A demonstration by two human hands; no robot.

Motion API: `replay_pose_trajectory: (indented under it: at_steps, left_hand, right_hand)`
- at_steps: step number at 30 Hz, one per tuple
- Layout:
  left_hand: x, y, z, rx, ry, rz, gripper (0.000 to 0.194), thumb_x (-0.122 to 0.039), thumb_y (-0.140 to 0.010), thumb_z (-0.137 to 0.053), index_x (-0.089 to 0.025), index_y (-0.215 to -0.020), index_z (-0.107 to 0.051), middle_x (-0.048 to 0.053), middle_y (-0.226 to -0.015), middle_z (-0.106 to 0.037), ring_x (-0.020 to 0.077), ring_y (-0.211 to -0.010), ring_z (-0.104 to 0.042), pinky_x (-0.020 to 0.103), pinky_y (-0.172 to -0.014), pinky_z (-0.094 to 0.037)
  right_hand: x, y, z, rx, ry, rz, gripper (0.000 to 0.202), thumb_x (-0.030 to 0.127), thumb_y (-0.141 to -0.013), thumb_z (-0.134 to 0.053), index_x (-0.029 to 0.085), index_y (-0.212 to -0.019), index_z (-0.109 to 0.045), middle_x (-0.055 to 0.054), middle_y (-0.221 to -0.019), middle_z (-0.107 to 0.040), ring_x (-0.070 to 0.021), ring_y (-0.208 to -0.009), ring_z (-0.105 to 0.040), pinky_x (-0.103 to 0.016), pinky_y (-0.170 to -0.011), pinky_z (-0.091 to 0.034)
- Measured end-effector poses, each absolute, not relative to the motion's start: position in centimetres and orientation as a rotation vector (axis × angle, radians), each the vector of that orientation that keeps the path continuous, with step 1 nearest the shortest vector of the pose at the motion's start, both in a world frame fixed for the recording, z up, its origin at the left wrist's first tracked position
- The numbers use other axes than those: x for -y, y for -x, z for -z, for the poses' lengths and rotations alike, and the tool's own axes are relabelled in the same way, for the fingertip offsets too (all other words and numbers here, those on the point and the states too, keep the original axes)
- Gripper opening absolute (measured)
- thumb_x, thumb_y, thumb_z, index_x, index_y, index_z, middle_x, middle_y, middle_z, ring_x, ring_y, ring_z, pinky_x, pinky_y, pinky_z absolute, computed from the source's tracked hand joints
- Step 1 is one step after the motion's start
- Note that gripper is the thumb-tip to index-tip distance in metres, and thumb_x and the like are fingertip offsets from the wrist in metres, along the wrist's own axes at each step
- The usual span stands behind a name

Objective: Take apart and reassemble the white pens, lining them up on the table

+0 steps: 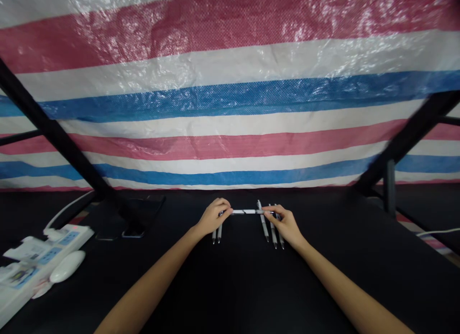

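Landmark for all positions: the held pen (246,212), white-bodied with dark markings, lying crosswise between the two hands.

Nearest: bare black counter (230,286) on the near side of the held pen, with a forearm reaching in from each side. Well to the left of the held pen and nearer the wearer, a white power strip (81,234) runs obliquely, blue socket panels facing up, a small red light at its far end. A rounded white object (68,267) sits just beside the strip, on the side toward the held pen.

Just to the near side of the held pen's left end: two pens (219,234), side by side, tips toward the wearer, upper ends hidden by the left hand (214,215). Near its right end: three pens (264,224), slightly splayed, tips likewise toward the wearer, partly covered by the right hand (283,224).

Left hand: thumb and fingers pinching the held pen's left end. Right hand: thumb and forefinger pinching its right end. Contact between held pen and counter: cannot tell.

Beyond the held pen, a striped sheet (230,99) in red, white and blue spans the background.
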State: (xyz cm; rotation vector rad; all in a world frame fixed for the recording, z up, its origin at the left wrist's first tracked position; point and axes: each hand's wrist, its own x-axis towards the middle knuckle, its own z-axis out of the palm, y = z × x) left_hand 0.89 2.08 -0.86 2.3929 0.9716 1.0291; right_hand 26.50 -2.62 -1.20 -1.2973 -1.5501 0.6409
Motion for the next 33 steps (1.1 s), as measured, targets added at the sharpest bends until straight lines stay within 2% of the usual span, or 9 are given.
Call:
replay_pose_trajectory:
  at_steps: [3,5,12,21,33]
  left_hand:
    - [-1.99,-0.89,0.75,-0.983,-2.385,-1.031,0.017,-0.031,-0.082,-0.057,-0.020,-0.094,-0.062,0.005,-0.093,-0.060,0.0182,-0.089,-0.055,0.033,-0.081,-0.044]
    - [-1.98,-0.91,0.76,-0.992,-2.376,-1.049,0.026,-0.031,-0.076,-0.064,-0.021,-0.099,-0.059,0.004,-0.093,-0.059,0.0181,-0.087,-0.055,0.031,-0.078,-0.044]
    - [-1.78,-0.97,0.55,-0.964,-2.372,-1.051,0.012,-0.027,-0.081,-0.058,-0.020,-0.090,-0.058,0.003,-0.089,-0.057,0.0150,-0.081,-0.055,0.027,-0.074,-0.044]
    - [-1.96,-0.91,0.70,-0.987,-2.372,-1.026,0.017,-0.032,-0.087,-0.050,-0.019,-0.082,-0.061,0.005,-0.091,-0.058,0.0160,-0.087,-0.056,0.029,-0.080,-0.044]
    - [-2.20,-0.87,0.27,-0.985,-2.130,-1.134,0.021,-0.029,-0.085,-0.050,-0.016,-0.071,-0.058,0.005,-0.087,-0.058,0.0143,-0.078,-0.055,0.026,-0.068,-0.043]
  right_hand:
    - [2.63,-26.50,1.26,1.545,1.305,-0.636,0.035,0.051,-0.074,-0.059,0.021,-0.085,-0.073,-0.006,-0.076,-0.064,-0.0208,-0.074,-0.057,-0.035,-0.073,-0.043]
    - [2.63,-26.51,1.27,1.543,1.311,-0.636,0.035,0.051,-0.074,-0.059,0.021,-0.085,-0.073,-0.005,-0.076,-0.064,-0.0207,-0.074,-0.057,-0.034,-0.073,-0.043]
    - [2.58,-26.58,1.08,1.558,1.316,-0.643,0.032,0.049,-0.074,-0.059,0.021,-0.084,-0.073,-0.006,-0.076,-0.066,-0.0217,-0.074,-0.057,-0.037,-0.075,-0.043]
    - [2.45,-26.63,1.27,1.556,1.302,-0.643,0.032,0.049,-0.073,-0.060,0.021,-0.085,-0.073,-0.006,-0.079,-0.067,-0.0213,-0.075,-0.057,-0.036,-0.075,-0.044]
    - [2.59,-26.60,1.13,1.505,1.297,-0.684,0.030,0.048,-0.073,-0.062,0.022,-0.084,-0.072,-0.006,-0.081,-0.067,-0.0231,-0.082,-0.059,-0.038,-0.080,-0.042]
